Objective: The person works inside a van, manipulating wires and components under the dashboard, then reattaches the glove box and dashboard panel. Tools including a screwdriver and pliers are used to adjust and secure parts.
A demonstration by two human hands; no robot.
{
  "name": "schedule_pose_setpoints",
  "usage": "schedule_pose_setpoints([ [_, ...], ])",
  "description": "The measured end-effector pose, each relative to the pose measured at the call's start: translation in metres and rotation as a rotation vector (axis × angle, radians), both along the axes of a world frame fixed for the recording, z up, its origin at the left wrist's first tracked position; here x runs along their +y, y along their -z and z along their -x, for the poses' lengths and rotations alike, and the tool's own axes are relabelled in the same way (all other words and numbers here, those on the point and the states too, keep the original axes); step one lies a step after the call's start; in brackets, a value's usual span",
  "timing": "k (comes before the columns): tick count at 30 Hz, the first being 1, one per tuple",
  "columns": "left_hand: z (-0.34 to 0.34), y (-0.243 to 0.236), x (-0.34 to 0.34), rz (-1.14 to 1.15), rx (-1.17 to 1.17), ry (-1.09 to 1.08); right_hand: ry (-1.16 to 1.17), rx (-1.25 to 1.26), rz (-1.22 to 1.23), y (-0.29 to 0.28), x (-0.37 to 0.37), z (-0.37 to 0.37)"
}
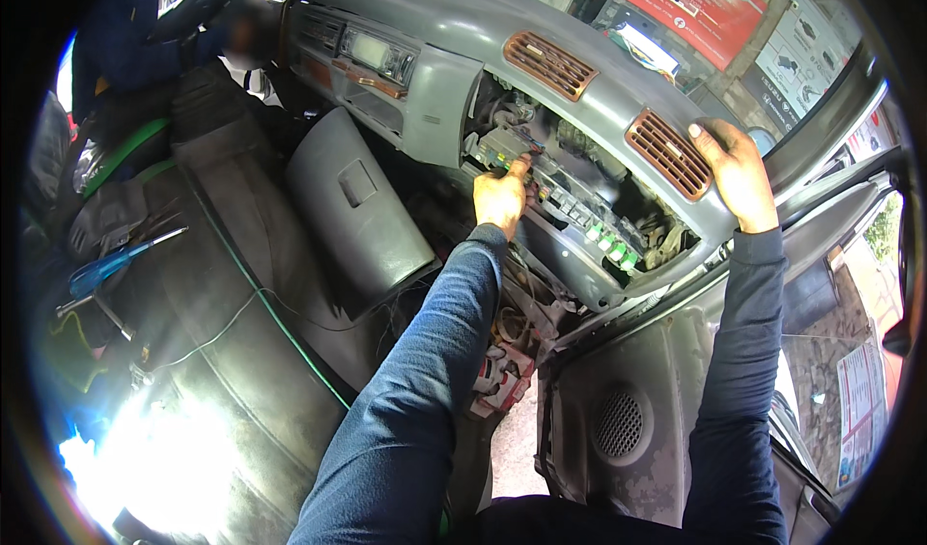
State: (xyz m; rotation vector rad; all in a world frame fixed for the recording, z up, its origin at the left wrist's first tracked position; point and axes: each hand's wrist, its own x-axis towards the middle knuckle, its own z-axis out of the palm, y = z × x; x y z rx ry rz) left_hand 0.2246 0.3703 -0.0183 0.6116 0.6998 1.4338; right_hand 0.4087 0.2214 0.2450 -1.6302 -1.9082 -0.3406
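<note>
Fuse/relay block (565,193) sits in the open cavity behind the grey dashboard (463,24), centre of frame, glovebox removed. Left hand (500,197) is in there: fingertips (521,167) pinched around something small at the block's upper-left edge, by a grey module (497,144). Looks like a connector or wire, but can't tell which; the grip itself is hidden behind the knuckles. Right hand (739,173), right of centre, fingers curled over the dashboard edge just right of the orange-brown vent (668,152), clamped on the panel, holding nothing else.

Around it: row of green relays (610,241) along the lower right of the block, loose wiring (507,299) hanging below toward bottom centre. Detached glovebox door (357,207) leans left of the hand. Blue-handled screwdriver (111,267) lies at far left on the seat, with a thin green wire (270,308) trailing across. Door speaker grille (620,421) lower right.

Risks, my read:
- Pulling by the wire rather than the housing could tear a terminal out.
- Working blind in a crowded cavity, easy to knock a neighbouring relay loose.
- Weight on the dash edge could crack the vent surround.
- Dangling harness below could snag the sleeve.
</note>
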Motion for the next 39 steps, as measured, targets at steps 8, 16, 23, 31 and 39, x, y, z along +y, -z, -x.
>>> schedule_pose_setpoints([
  [8, -0.012, 0.008, 0.006, 0.040, 0.069, -0.132, 0.008, 0.008, 0.050, -0.003, 0.000, -0.002],
  [16, 0.001, 0.022, 0.025, 0.169, 0.331, -0.200, 0.008, -0.005, 0.025, 0.000, 0.001, -0.005],
  [23, 0.013, 0.022, 0.031, 0.125, 0.319, -0.274, -0.201, -0.365, -0.855, 0.033, -0.029, 0.038],
  [31, 0.018, 0.009, 0.021, 0.066, 0.390, -0.103, -0.076, -0.377, 0.143, 0.154, 0.118, 0.095],
  [39, 0.006, 0.017, 0.027, 0.020, 0.399, -0.218, 0.055, 0.455, 0.439, 0.148, 0.268, 0.092],
])
